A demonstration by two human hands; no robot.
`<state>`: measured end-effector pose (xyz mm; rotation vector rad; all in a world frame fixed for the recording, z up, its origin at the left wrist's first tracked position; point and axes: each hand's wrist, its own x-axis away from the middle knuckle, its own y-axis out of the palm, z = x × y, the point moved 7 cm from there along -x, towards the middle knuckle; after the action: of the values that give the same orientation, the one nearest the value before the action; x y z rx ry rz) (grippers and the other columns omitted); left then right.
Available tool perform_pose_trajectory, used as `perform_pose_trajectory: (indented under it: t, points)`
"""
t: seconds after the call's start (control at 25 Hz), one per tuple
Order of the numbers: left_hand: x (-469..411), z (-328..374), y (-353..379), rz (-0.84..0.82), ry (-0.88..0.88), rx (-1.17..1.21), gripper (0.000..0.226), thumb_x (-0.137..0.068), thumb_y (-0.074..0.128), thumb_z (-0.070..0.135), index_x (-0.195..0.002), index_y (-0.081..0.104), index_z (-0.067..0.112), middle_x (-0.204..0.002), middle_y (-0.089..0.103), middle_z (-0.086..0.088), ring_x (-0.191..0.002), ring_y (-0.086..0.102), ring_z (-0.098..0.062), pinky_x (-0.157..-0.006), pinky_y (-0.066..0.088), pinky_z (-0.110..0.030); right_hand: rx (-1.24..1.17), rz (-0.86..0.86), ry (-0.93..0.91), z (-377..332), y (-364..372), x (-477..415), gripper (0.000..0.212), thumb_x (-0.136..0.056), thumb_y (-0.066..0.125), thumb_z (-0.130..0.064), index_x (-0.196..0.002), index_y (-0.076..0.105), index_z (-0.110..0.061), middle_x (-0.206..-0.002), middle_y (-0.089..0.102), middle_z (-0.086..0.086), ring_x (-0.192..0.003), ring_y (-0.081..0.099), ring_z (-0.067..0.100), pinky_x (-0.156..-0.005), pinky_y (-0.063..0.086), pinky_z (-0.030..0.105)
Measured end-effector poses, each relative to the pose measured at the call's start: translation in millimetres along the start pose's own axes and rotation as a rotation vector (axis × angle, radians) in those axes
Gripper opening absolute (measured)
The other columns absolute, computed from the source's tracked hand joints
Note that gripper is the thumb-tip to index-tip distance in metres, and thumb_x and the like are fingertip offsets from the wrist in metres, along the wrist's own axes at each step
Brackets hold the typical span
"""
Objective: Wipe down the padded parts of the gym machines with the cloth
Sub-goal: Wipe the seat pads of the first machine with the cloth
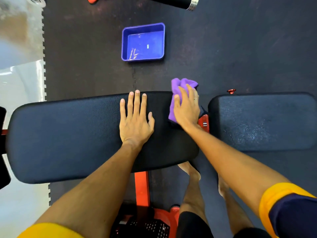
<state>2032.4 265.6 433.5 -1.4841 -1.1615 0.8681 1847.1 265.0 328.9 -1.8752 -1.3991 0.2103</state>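
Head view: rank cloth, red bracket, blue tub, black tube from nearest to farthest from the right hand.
1. Cloth: under the right hand, at the cushion far edge.
2. Red bracket: just right of the wrist.
3. Blue tub: on the floor, beyond and left.
4. Black tube: top edge of view.

Under my left hand, the long pad is black vinyl-like upholstery, fine-grained, semi-matt. The cloth beneath my right hand is purple fleecy fabric. The tray is glossy blue plastic; the floor mat looks like matt, speckled rubber
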Motion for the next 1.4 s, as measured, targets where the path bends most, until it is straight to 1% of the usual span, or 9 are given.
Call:
perform_pose_trajectory:
  t: [0.16,0.32,0.4,0.6,0.8,1.0,1.08,1.16,1.4]
  points:
    - [0.6,0.0,-0.6,-0.014,0.006,-0.008,0.068,-0.101,0.038,0.039,-0.161,0.023,0.011,-0.168,0.018,-0.013,-0.157,0.01,-0.028,-0.127,0.004,-0.051,0.074,-0.06,-0.164,1.7,3.6,23.5,0.062,-0.102,0.039,-0.052,-0.158,0.034,-0.026,-0.166,0.023,0.001,-0.151,0.026,0.032,-0.113,0.038,0.047]
    - [1.1,0.2,1.1,-0.023,0.008,-0.015,0.068,-0.101,0.037,0.041,-0.161,0.021,0.012,-0.169,0.015,-0.012,-0.157,0.008,-0.027,-0.127,0.001,-0.051,-0.054,-0.188,0.369,64.1,-0.6,-20.3,0.062,-0.101,0.03,-0.061,-0.153,0.038,-0.029,-0.153,0.04,0.008,-0.135,0.047,0.038,-0.107,0.04,0.048]
    - [0.9,-0.6,1.8,-0.035,0.004,-0.014,0.069,-0.101,0.036,0.041,-0.161,0.02,0.012,-0.169,0.014,-0.012,-0.157,0.007,-0.028,-0.127,0.0,-0.051,-0.112,-0.202,0.489,62.2,-0.7,-18.2,0.063,-0.103,0.03,-0.059,-0.156,0.034,-0.025,-0.155,0.039,0.011,-0.136,0.046,0.039,-0.111,0.036,0.048]
    - [1.3,1.0,2.0,-0.033,0.017,-0.037,0.069,-0.102,0.034,0.041,-0.161,0.018,0.01,-0.169,0.013,-0.014,-0.157,0.006,-0.029,-0.127,0.001,-0.052,-0.049,-0.145,0.245,47.7,5.6,57.7,0.073,-0.102,0.045,-0.046,-0.164,0.01,-0.031,-0.171,0.007,0.004,-0.154,0.017,0.028,-0.124,0.02,0.044]
    - [2.0,4.0,4.5,-0.045,0.06,-0.065,0.069,-0.103,0.028,0.041,-0.161,0.014,0.007,-0.169,0.01,-0.017,-0.157,0.004,-0.033,-0.126,0.001,-0.055,-0.209,-0.239,0.523,79.2,-4.8,3.9,0.07,-0.083,0.034,-0.063,-0.139,0.051,-0.025,-0.138,0.058,0.008,-0.127,0.055,0.036,-0.106,0.044,0.047]
    - [5.0,6.1,4.4,-0.072,0.089,-0.087,0.066,-0.105,0.027,0.04,-0.161,0.016,0.006,-0.168,0.012,-0.018,-0.156,0.004,-0.038,-0.124,0.004,-0.06,-0.093,-0.049,0.357,53.8,-2.9,74.4,0.069,-0.096,0.05,-0.042,-0.158,0.032,-0.02,-0.165,0.03,0.007,-0.149,0.03,0.029,-0.121,0.026,0.044]
    - [7.0,10.8,8.3,-0.071,0.141,-0.062,0.063,-0.106,0.028,0.038,-0.161,0.018,0.009,-0.169,0.013,-0.014,-0.156,0.004,-0.039,-0.124,0.0,-0.062,-0.02,-0.061,0.257,53.7,6.8,123.7,0.076,-0.098,0.054,-0.039,-0.163,0.018,-0.024,-0.171,0.013,0.004,-0.156,0.015,0.027,-0.125,0.018,0.043]
    - [13.0,26.2,13.6,-0.075,0.254,-0.036,0.062,-0.105,0.033,0.035,-0.161,0.02,0.011,-0.169,0.017,-0.011,-0.156,0.009,-0.036,-0.124,0.002,-0.062,-0.039,-0.129,0.284,69.6,10.2,139.6,0.08,-0.097,0.055,-0.041,-0.164,0.012,-0.032,-0.172,0.005,-0.001,-0.157,0.011,0.023,-0.123,0.024,0.044]
    - [50.7,76.5,39.6,-0.142,0.425,-0.033,0.064,-0.104,0.034,0.043,-0.162,0.02,0.019,-0.169,0.015,-0.014,-0.156,0.01,-0.034,-0.124,0.003,-0.059,-0.156,-0.171,0.633,108.1,4.5,97.2,0.067,-0.097,0.041,-0.052,-0.156,0.034,-0.022,-0.161,0.034,0.008,-0.144,0.038,0.034,-0.112,0.038,0.048]
